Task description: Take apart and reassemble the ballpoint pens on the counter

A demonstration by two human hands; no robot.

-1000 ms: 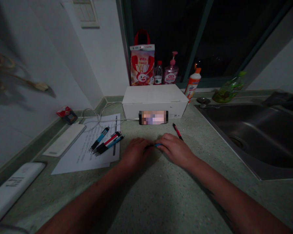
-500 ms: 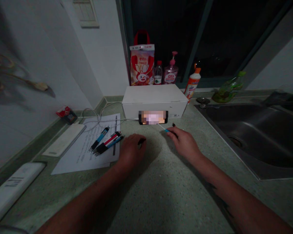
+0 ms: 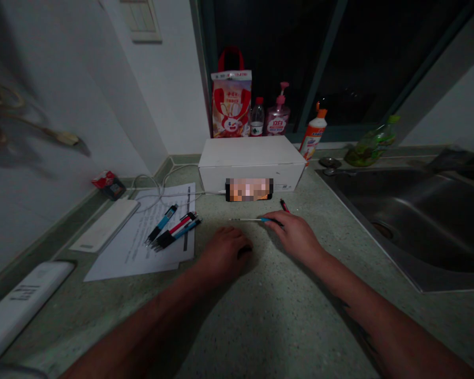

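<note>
Pinched in my right hand (image 3: 294, 229) is a blue pen barrel (image 3: 266, 219). A thin white refill (image 3: 247, 219) sticks out of it to the left, lying nearly level just above the counter. My left hand (image 3: 229, 250) is closed over the counter below the refill's tip, its fingers curled toward the thumb. Something dark shows between them, too unclear to name. Behind my right hand lies a red and black pen (image 3: 285, 205), partly hidden by the fingers. Several blue, red and black pens (image 3: 174, 229) rest on a printed sheet (image 3: 122, 252) to the left.
A phone (image 3: 248, 190) with a lit screen leans on a white box (image 3: 253, 152), a cable (image 3: 211, 193) at its left. Bottles (image 3: 276, 118) and a red bag (image 3: 231, 105) stand behind. Right is a steel sink (image 3: 411, 221); left, a white power strip (image 3: 27, 297).
My right hand has turned the refill from pointing up at the phone to lying level, pointing left. My left hand has moved right and nearer to me, still curled.
</note>
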